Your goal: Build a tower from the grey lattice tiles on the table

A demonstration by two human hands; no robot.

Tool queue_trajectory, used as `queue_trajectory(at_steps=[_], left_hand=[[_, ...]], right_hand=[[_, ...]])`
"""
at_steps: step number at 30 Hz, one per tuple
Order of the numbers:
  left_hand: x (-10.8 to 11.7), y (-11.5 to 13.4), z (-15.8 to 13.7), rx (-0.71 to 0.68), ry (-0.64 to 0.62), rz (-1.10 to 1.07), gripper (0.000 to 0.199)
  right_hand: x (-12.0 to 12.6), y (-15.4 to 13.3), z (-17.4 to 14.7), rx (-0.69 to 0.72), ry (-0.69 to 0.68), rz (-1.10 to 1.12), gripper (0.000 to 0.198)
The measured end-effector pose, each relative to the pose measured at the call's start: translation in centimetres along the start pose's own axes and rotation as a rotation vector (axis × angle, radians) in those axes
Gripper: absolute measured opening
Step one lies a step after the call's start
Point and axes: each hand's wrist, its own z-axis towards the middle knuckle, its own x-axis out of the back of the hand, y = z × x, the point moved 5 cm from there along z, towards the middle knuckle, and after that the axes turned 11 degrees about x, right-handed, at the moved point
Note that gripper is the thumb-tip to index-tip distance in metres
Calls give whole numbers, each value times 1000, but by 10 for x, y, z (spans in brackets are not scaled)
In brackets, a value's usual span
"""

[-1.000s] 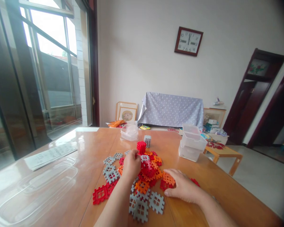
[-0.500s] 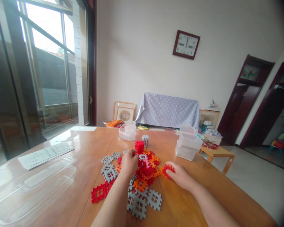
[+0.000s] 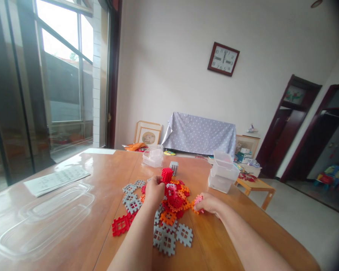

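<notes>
My left hand (image 3: 155, 190) is closed at the far side of the pile, its fingertips on an upright stack of red interlocking tiles (image 3: 167, 175). To the right of the pile, my right hand (image 3: 210, 203) pinches a red-pink tile (image 3: 198, 201); an orange tile (image 3: 194, 207) shows at its fingertips. Whether that orange one is held or only touched, I cannot tell. Between my hands lies a loose heap of notched square tiles: red tiles (image 3: 120, 225), orange tiles (image 3: 168, 217) and grey tiles (image 3: 184, 235). My left forearm covers part of it.
Behind the red stack stands a grey stack of tiles (image 3: 174, 168). Clear plastic boxes (image 3: 153, 156) sit at the back, and more stacked boxes (image 3: 223, 177) at the right edge. Papers (image 3: 56, 180) and a clear lid (image 3: 45, 222) lie on the table's left.
My right hand has turned, so its tile now shows more edge-on and pinkish. My left hand stays at the red stack. The camera view has shifted slightly.
</notes>
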Motion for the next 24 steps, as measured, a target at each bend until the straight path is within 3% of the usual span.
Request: queue_trajectory(at_steps=[8, 14, 19, 24], left_hand=[[5, -3, -2, 34, -15, -136, 32], [8, -4, -2, 56, -5, -173, 32], [7, -2, -5, 57, -18, -199, 25], [4, 0, -9, 53, -45, -270, 22]], right_hand=[[-2, -8, -25, -37, 69, 36, 23], [7, -31, -34, 54, 200, 161, 30], [-36, -86, -39, 174, -22, 503, 54], [-76, -100, -26, 31, -76, 448, 45]])
